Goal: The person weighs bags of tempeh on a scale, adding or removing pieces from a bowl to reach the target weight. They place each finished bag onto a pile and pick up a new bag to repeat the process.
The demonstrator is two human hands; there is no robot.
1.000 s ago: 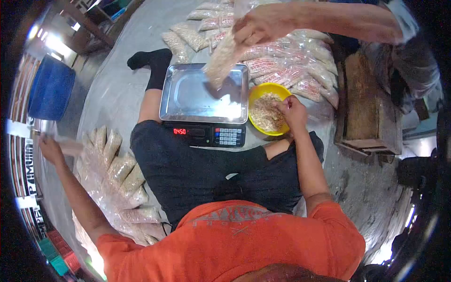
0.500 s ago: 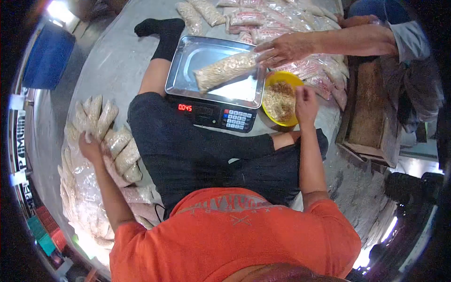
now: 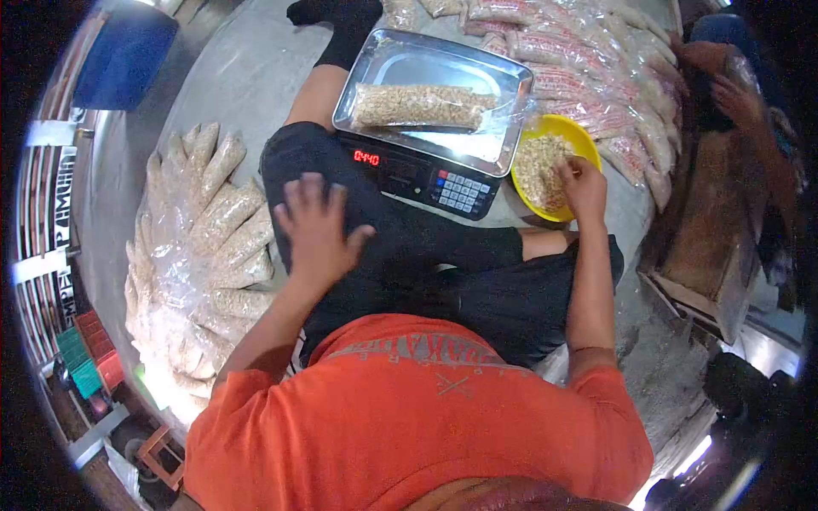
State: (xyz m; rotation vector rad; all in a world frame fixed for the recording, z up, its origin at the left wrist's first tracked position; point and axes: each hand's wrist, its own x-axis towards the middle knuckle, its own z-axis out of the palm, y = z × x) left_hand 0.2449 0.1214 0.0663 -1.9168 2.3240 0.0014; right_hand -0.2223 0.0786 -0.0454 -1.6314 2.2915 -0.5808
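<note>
One bag (image 3: 417, 106) on the scale (image 3: 409, 175); left hand (image 3: 317, 226) splayed open, empty; right hand (image 3: 584, 183) in the bowl (image 3: 558, 124), grip unclear.

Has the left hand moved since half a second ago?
Yes. The left hand left the pile of bags and is now open over the thigh, nearer the scale.

The grey floor (image 3: 226, 72) carries a scale (image 3: 409, 173), a yellow bowl (image 3: 555, 124) and piles of filled bags (image 3: 213, 234).
</note>
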